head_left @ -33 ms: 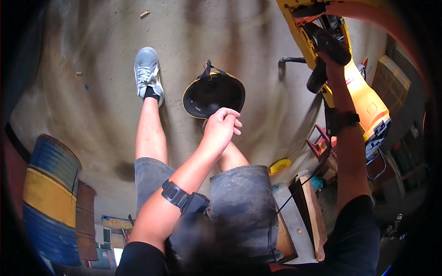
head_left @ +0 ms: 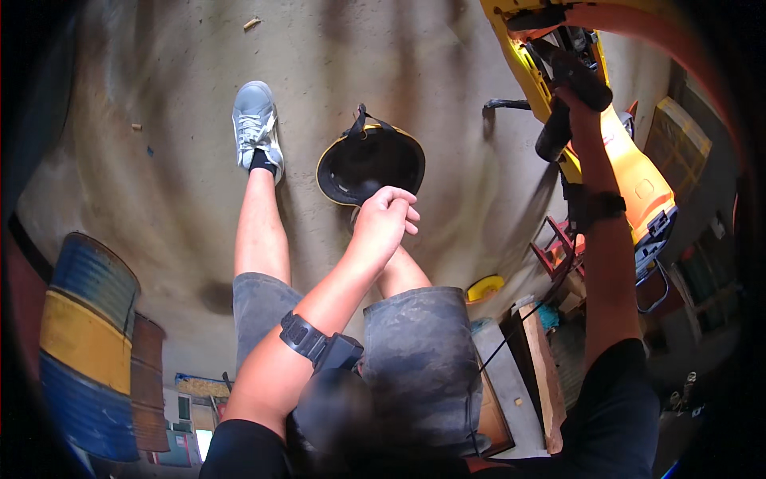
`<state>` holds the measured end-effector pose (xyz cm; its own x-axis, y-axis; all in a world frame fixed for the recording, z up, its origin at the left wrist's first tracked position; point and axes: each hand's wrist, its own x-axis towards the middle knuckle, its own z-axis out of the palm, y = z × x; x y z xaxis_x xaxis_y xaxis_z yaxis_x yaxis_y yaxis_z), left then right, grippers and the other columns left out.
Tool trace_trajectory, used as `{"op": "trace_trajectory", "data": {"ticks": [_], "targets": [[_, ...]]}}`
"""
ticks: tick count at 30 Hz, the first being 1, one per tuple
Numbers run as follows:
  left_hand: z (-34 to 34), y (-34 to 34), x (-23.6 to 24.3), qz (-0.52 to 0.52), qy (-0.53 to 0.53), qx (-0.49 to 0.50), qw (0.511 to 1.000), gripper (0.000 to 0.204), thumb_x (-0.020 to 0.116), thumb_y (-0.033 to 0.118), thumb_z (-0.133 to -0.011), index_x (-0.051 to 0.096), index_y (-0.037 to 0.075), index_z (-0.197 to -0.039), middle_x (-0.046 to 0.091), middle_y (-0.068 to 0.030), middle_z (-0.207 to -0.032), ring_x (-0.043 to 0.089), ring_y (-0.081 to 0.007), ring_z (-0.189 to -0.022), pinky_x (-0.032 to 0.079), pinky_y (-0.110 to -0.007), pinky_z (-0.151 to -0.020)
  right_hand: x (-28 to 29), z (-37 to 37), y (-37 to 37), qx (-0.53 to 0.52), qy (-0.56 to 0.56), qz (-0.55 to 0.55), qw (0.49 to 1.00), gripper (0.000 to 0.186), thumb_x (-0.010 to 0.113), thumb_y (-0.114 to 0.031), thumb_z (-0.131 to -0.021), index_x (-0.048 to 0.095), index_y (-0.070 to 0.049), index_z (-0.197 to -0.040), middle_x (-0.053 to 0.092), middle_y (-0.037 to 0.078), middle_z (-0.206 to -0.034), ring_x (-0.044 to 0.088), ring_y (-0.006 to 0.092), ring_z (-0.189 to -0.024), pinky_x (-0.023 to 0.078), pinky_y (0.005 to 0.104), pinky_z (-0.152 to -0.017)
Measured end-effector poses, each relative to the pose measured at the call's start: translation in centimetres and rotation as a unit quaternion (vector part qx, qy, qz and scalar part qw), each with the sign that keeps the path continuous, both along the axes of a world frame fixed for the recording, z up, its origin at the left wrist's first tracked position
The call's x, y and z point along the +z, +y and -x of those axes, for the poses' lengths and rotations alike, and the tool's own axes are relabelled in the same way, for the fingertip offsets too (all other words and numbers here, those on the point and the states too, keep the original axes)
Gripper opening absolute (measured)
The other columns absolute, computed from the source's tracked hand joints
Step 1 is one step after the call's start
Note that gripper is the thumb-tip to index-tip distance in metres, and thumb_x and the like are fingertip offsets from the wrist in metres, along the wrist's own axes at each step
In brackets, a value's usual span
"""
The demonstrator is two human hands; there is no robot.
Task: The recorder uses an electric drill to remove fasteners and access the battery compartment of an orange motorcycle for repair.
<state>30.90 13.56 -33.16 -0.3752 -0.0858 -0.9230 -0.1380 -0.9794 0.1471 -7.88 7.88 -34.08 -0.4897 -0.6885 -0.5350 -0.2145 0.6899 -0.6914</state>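
My right hand (head_left: 582, 113), at the upper right, is closed round the grip of a dark cordless drill (head_left: 586, 82). The drill's nose points into the opening of a yellow vehicle-like body (head_left: 638, 176); its tip and what it meets are hard to make out. My left hand (head_left: 387, 215) hangs relaxed before my right knee, fingers loosely bent and slightly apart, with nothing seen in them. Just beyond it, a helmet (head_left: 375, 164) with a yellow rim and black inside lies upturned on the floor, partly overlapped by my fingers.
Blue and yellow drums (head_left: 88, 343) stand at the left. A red frame (head_left: 552, 246), a yellow round thing (head_left: 485, 288) and wooden boards (head_left: 544, 375) lie at the right. A dark stand-like lever (head_left: 507, 104) juts from the yellow body.
My right hand and the drill have shifted very slightly to the right. The left hand and the helmet look the same.
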Motion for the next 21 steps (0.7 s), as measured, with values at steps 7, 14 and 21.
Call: {"op": "trace_trajectory", "data": {"ticks": [7,14,21], "targets": [[0.09,-0.15,-0.21,0.002,0.001,0.009,1.0,0.022,0.044,0.011,-0.092,0.06,0.001,-0.101,0.062,-0.005,-0.08,0.059,-0.0111,-0.065,0.041,-0.023,-0.056,0.71,0.89,-0.54,-0.117,-0.068,-0.052,0.989,0.018,0.064,-0.003,-0.08,0.061,-0.004,-0.098,0.064,0.007,-0.081,0.062,0.0161,-0.066,0.052,0.0278,-0.065],[0.09,-0.25,-0.25,0.0,0.005,0.021,1.0,0.02,0.044,0.009,-0.091,0.06,0.0,-0.1,0.061,-0.0062,-0.079,0.058,-0.0126,-0.066,0.044,-0.024,-0.059,0.54,0.47,-0.58,-0.092,0.007,-0.028,0.995,0.018,0.064,-0.004,-0.08,0.06,-0.004,-0.097,0.064,0.007,-0.08,0.062,0.016,-0.066,0.052,0.0277,-0.063],[-0.08,-0.37,-0.37,0.0,-0.001,0.023,1.0,0.02,0.043,0.007,-0.091,0.059,-0.002,-0.098,0.061,-0.0076,-0.079,0.058,-0.0138,-0.066,0.047,-0.026,-0.064,0.42,0.18,0.09,-0.071,-0.039,-0.024,0.996,0.019,0.065,-0.008,-0.081,0.061,-0.003,-0.099,0.064,0.007,-0.079,0.062,0.015,-0.067,0.051,0.0269,-0.065]]}}
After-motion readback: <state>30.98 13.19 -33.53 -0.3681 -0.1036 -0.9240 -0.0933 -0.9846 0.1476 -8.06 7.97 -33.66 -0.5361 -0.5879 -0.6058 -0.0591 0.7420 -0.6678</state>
